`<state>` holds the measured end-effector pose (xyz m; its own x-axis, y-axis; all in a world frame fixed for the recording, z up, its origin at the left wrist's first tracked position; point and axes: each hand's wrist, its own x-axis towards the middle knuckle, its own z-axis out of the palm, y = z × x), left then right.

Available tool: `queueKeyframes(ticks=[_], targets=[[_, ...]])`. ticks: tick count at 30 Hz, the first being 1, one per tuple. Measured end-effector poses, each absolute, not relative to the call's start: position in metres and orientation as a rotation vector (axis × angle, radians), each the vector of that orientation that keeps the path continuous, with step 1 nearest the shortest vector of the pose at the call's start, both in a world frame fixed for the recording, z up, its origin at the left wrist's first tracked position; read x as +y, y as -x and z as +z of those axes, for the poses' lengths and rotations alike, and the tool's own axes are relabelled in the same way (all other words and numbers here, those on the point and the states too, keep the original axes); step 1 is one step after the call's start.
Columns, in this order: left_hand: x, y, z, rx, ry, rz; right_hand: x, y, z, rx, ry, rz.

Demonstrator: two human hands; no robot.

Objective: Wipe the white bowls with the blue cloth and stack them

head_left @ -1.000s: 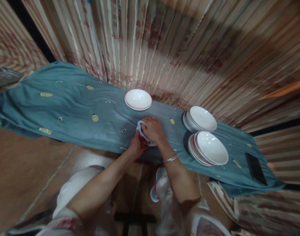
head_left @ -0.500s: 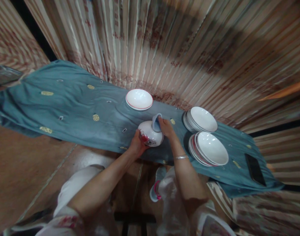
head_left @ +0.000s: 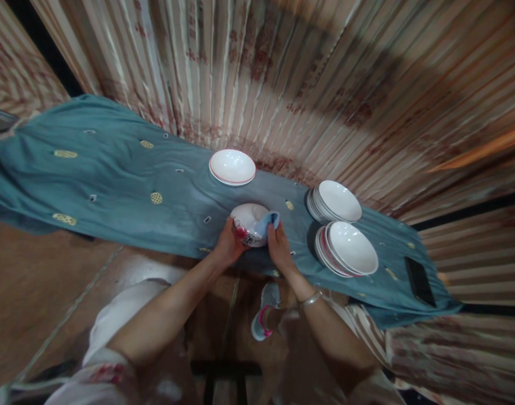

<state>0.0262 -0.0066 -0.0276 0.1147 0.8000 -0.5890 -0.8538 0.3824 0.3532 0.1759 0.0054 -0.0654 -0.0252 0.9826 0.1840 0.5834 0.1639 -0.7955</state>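
A white bowl point(head_left: 249, 216) with a red and black flower pattern is held tilted over the table's front edge, its outside facing up. Gripping its left side is my left hand point(head_left: 229, 245), fingers closed on the rim. My right hand point(head_left: 279, 246) pinches a light blue cloth point(head_left: 266, 224) and presses it against the bowl's right side. Beyond the bowl, a small stack of white bowls with red rims point(head_left: 232, 166) stands on the table. The bowl's inside is hidden.
To the right stand two stacks of white bowls, a rear stack point(head_left: 339, 201) and a front stack point(head_left: 352, 247). A black phone point(head_left: 420, 280) lies at the right end of the teal tablecloth point(head_left: 122, 174). A pleated curtain point(head_left: 249, 73) hangs behind the table.
My right hand has slid the blue cloth from the top of the bowl down to its right side. The whole view has shifted slightly, with the stacks appearing further left.
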Motion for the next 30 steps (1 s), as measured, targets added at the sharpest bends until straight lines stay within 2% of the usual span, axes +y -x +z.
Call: queueKeyframes(ticks=[11,22,30], targets=[[-0.002,-0.027,-0.037,0.771,0.058,1.241,-0.044,-0.163,-0.085,-2.012,1.537,0.347],[-0.002,-0.031,-0.035,0.837,0.089,1.281,-0.072,-0.165,-0.092,-2.274,1.361,0.044],[-0.004,-0.029,-0.029,0.891,0.071,1.238,-0.072,-0.169,-0.091,-2.462,1.209,0.003]])
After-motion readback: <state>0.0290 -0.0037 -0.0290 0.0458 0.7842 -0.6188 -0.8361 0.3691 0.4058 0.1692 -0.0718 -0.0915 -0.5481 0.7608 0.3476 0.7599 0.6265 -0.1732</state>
